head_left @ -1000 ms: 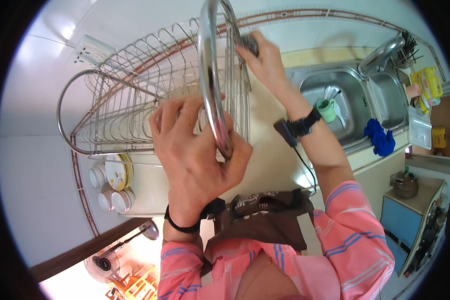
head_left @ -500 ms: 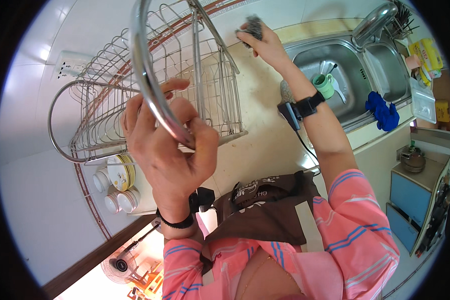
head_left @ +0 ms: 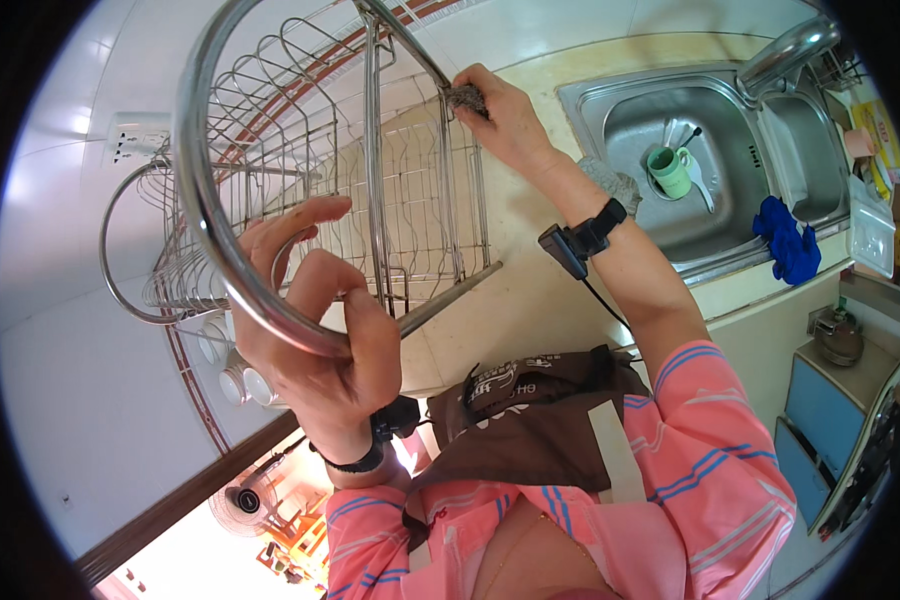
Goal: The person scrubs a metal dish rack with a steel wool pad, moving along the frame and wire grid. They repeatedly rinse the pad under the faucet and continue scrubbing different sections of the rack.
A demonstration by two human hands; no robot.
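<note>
A large stainless wire dish rack stands tilted on the beige counter. My left hand grips its thick round end hoop near the bottom. My right hand presses a grey steel-wool scrubber against a thin bar at the rack's far upper corner. A black band with a small device sits on my right wrist, a black band on my left.
A steel double sink lies to the right with a tap, a green cup and a blue cloth on its edge. White jars stand under the rack by the tiled wall. A wall socket is at the left.
The view has shifted, so the rack's end hoop now sits further left. My left hand has slid along the hoop. My right hand keeps the scrubber on the far bar.
</note>
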